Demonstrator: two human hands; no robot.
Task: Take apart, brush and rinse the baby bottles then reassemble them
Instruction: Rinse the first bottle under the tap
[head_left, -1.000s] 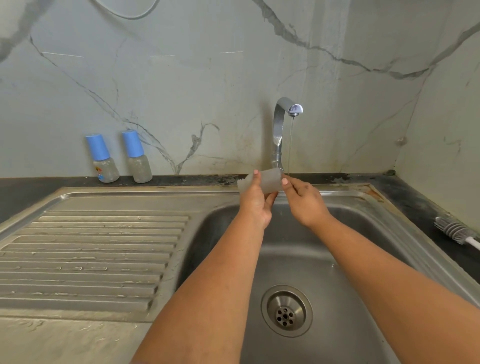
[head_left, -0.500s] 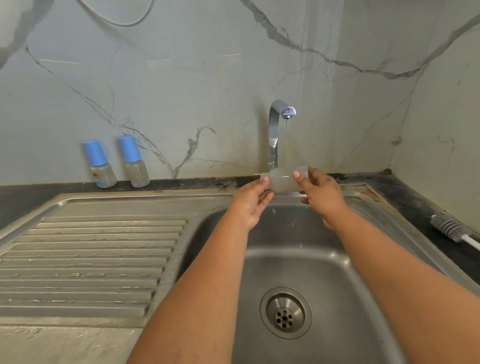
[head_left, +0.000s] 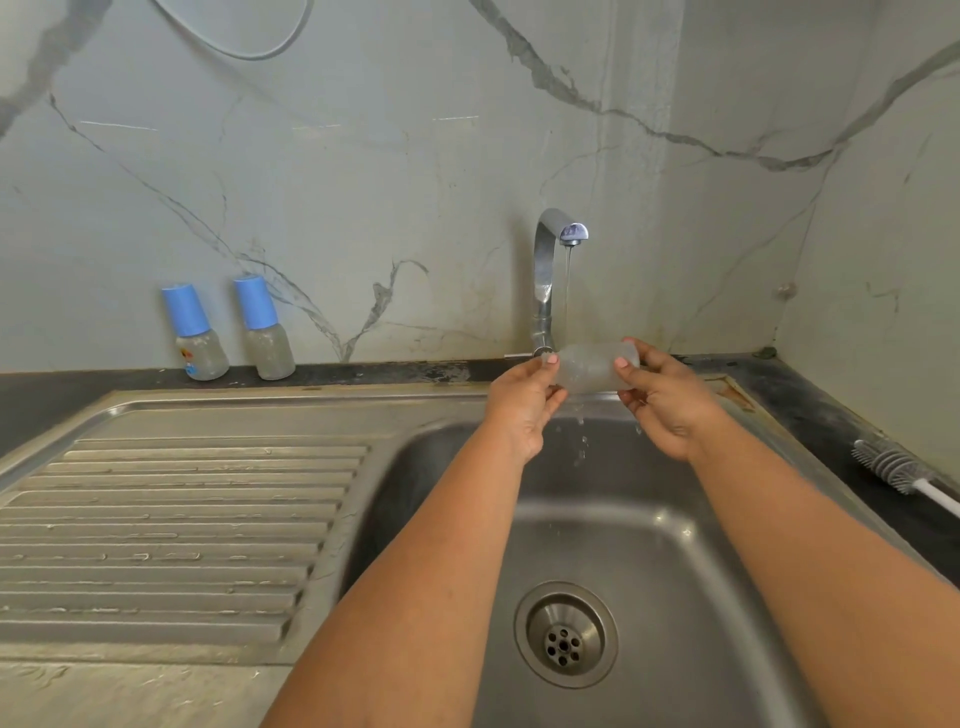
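A clear bottle body (head_left: 592, 366) with no cap lay on its side in the air, right under the tap (head_left: 551, 280). A thin stream of water (head_left: 568, 291) fell from the tap onto it, and drops fell off it into the sink (head_left: 675, 571) below.

The left hand (head_left: 522, 410) held the left end of the bottle. Its grip was partly closed, with the fingertips pinching that end. The right hand (head_left: 667, 402) held the right end. Its grip was curled round that end, with the thumb on the front of the bottle.

Two more baby bottles stood upright on the dark desk (head_left: 78, 395) by the wall, well apart from the hands. Both had blue caps on. The left bottle (head_left: 195, 332) had a small picture on it. The right bottle (head_left: 264, 328) stood just beside it.

A bottle brush (head_left: 891, 467) lay on the desk at the right of the sink. The drain (head_left: 565, 635) sat at the bottom of the sink. The ridged draining board (head_left: 171, 535) was on the left.
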